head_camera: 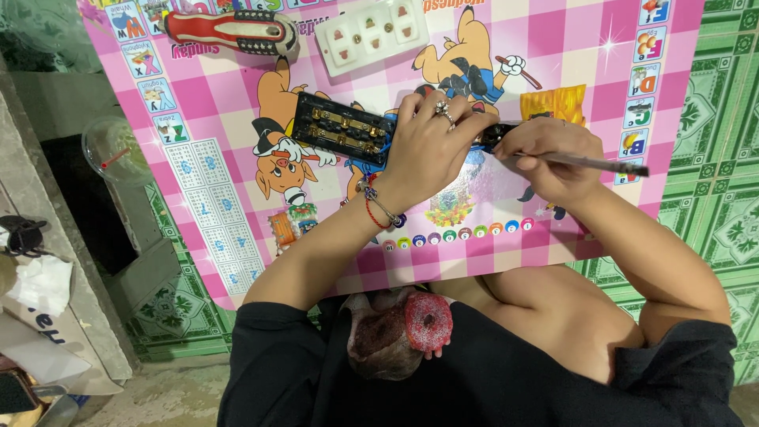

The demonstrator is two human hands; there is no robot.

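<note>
Fingers (431, 111) of the left hand (431, 146) are curled down onto the right end of a black socket base (341, 129), pressing on it; a ring sits on one finger and a red cord and a beaded bracelet circle the wrist. The base lies flat on a pink mat (585, 35), its underside up, showing brass strips, with blue wire at the end under the hand. The right hand (545, 154) is just beside the left, nearly touching it, and is closed around a thin dark tool (601, 164). The tool's tail sticks out to the right past the hand; its tip is hidden between the two hands, so what it touches cannot be told.

Further up the mat, well apart from the hands, lies a white socket cover (371, 32) with several outlet openings. To its left lies a screwdriver (229, 30) with a red and black handle. The mat is checked pink and white, printed with cartoon pigs, letters and number grids, and rests on a green patterned floor (711, 198).

Both forearms reach up from black sleeves at the lower edge of the view. Off the mat to the left stands a clear plastic cup (111, 150), and beyond it, at the lower left edge, some crumpled white paper (39, 285).
</note>
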